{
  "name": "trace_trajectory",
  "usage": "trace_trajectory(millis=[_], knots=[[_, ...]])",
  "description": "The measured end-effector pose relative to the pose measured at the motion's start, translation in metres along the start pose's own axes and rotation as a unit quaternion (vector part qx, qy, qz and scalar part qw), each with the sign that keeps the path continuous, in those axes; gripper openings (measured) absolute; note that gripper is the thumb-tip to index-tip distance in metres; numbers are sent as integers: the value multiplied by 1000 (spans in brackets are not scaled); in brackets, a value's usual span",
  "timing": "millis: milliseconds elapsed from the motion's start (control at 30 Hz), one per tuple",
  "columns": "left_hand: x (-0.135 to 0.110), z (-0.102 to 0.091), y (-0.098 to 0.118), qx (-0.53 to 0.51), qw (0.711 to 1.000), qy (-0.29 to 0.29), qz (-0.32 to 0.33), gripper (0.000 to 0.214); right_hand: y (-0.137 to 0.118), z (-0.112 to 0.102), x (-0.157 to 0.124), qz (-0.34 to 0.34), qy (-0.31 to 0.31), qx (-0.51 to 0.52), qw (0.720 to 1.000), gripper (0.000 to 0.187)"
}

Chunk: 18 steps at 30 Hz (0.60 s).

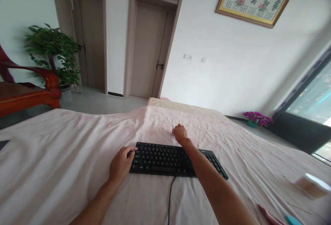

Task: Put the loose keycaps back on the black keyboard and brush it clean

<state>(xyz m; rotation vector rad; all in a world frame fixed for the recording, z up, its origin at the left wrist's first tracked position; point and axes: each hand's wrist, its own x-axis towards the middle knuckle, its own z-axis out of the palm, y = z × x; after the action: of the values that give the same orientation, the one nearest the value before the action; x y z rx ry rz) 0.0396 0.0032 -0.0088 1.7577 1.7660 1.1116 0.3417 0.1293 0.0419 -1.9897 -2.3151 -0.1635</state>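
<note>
A black computer keyboard [160, 159] lies flat on a pale pink flowered cloth [103, 149], its space bar toward me. A black cable [170, 197] runs from its near edge down toward me. At the keyboard's left end is my left hand [122, 163], closed, with thumb and finger on the upper left corner. My right arm crosses over the keyboard's right half and hides some keys. Just beyond the far edge, my right hand [180, 133] rests low over the cloth with its fingers curled. What those fingers hold, if anything, is hidden.
Toward the right lie a roll of tape [311, 185], a red-handled item [269, 214] and a blue item [292, 220]. A dark object [3, 144] shows at the left edge. Beyond stand a wooden chair [28, 95], a potted plant [54, 52] and purple flowers [258, 118].
</note>
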Motion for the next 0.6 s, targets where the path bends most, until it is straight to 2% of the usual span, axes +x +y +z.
trace_trajectory(millis=[267, 367, 600], knots=[[-1, -1, 2, 3, 1000, 3, 3, 26, -16, -2, -16, -13, -61, 96, 993, 25], [-1, -1, 2, 6, 1000, -1, 0, 26, -20, -1, -24, -20, -57, 116, 991, 21], [-1, -2, 3, 9, 1000, -4, 2, 25, -22, 0, -37, -17, -37, 114, 993, 28]])
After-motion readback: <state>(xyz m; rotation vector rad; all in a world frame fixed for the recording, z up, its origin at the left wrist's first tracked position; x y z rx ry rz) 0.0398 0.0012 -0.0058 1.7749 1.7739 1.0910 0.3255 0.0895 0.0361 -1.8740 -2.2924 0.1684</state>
